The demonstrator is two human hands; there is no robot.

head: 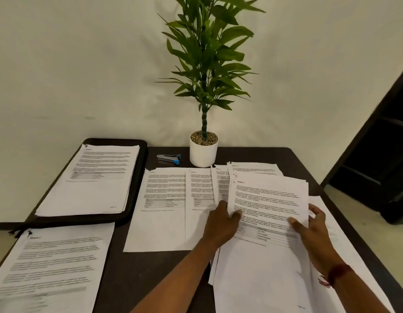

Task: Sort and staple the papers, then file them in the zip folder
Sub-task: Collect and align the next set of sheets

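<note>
A sheaf of printed pages [268, 199] is lifted and tilted at the right of the dark table. My left hand [221, 222] pinches its left edge, thumb on top. My right hand [313, 229] grips its right edge, thumb on the front and fingers behind. More loose sheets [169, 206] lie fanned side by side in the middle, and others lie under the held sheaf. The black zip folder [137, 181] lies open at the back left with a paper stack [94, 181] on it. A silver and blue stapler [169, 158] rests behind the sheets.
A stapled set [49, 267] lies at the near left corner, overhanging the table edge. A white pot with a tall green plant [203, 152] stands at the back centre against the wall. Dark furniture [381, 154] stands to the right of the table [133, 274].
</note>
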